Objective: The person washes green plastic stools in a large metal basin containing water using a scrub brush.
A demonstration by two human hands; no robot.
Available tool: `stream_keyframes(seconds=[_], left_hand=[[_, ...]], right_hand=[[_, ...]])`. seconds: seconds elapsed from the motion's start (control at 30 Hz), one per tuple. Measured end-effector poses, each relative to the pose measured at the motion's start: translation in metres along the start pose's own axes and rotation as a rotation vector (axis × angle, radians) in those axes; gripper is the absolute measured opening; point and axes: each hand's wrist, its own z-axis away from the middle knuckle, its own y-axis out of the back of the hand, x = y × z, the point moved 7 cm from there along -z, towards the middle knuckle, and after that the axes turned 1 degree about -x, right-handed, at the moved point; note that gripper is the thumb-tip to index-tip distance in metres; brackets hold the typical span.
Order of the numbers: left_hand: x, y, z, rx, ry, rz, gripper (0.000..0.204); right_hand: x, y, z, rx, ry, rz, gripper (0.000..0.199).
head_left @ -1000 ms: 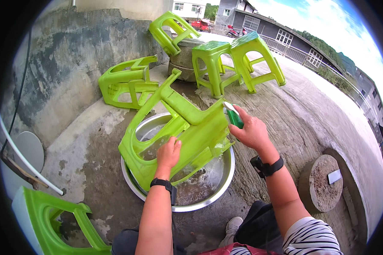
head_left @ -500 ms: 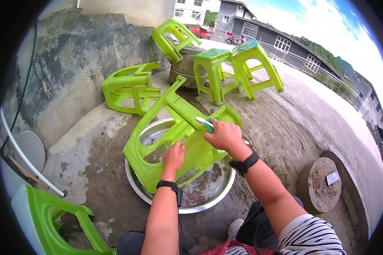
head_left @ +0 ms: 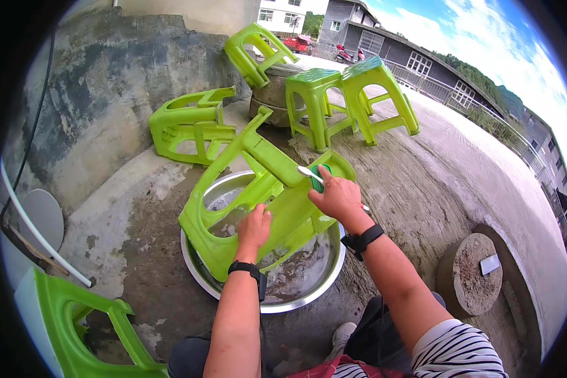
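A bright green plastic stool (head_left: pixel 268 189) lies tilted on its side across a wide metal basin (head_left: pixel 315 283) that holds dirty water. My left hand (head_left: pixel 254 228) grips the lower side of the stool, fingers curled on its edge. My right hand (head_left: pixel 337 196) is closed around a scrubbing brush (head_left: pixel 315 177) with a green head and a white handle, pressed against the stool's upper side. Both wrists carry black bands.
Several more green stools stand or lie behind the basin (head_left: pixel 192 125) (head_left: pixel 349 101), one on a round stone (head_left: pixel 277 91). Another green stool (head_left: pixel 85 331) is at the lower left. A concrete wall (head_left: pixel 101 82) rises at left. A round stone slab (head_left: pixel 475 277) sits at right.
My right hand with the brush moved left along the stool's side, from its right end toward the middle. The left hand kept its hold; the stool barely shifted.
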Motion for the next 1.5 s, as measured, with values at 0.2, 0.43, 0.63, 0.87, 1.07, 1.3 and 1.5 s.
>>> stream_keyframes(seconds=[0.2,0.43,0.63,0.87,1.07,1.3,1.5], left_hand=[[0.002,-0.005,-0.009,0.02,-0.02,0.05,0.032],[-0.01,-0.006,-0.011,0.037,-0.031,-0.016,0.03],[-0.011,-0.009,-0.013,0.013,-0.033,0.013,0.029],[-0.013,-0.017,-0.027,-0.002,-0.048,0.096,0.022],[-0.016,-0.011,-0.019,-0.001,-0.027,0.15,0.021],[-0.002,-0.012,-0.039,0.024,-0.094,0.16,0.02],[-0.02,-0.012,-0.036,0.037,-0.056,0.181,0.021]], right_hand=[[0.038,-0.046,0.024,0.378,-0.055,-0.134,0.08],[-0.034,-0.107,0.09,0.159,0.122,-0.38,0.081],[0.058,-0.072,0.034,0.434,-0.339,-0.615,0.078],[0.048,-0.111,0.052,0.171,-0.331,-0.635,0.077],[0.068,-0.073,0.048,0.185,-0.272,-0.784,0.071],[0.052,-0.102,0.036,0.182,-0.403,-0.735,0.075],[0.026,-0.138,0.082,-0.028,-0.236,-0.904,0.076]])
